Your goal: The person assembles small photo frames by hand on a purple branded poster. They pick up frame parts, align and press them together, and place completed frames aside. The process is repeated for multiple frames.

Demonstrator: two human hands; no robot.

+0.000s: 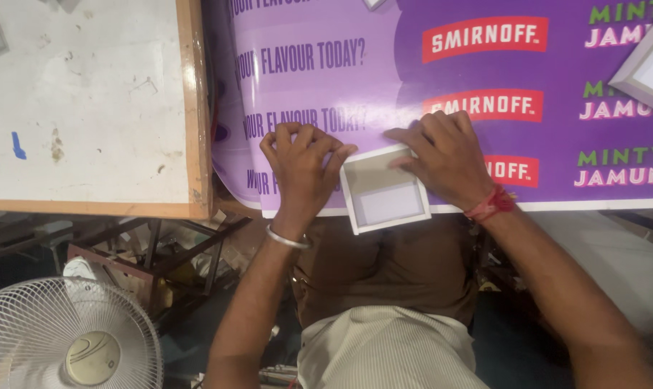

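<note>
A small white-rimmed square frame (383,191) with a grey backing lies at the near edge of a purple printed sheet (413,79). My left hand (303,167) is curled, knuckles bent, pressing against the frame's left side. My right hand (445,157) lies flat with its fingers resting on the frame's top right edge. A metal bangle circles my left wrist and a red thread my right wrist.
A white board with a wooden border (89,108) lies to the left. Another white frame (650,68) sits at the right edge. Below the work surface stand a white table fan (60,338) and a metal stand with clutter (154,252).
</note>
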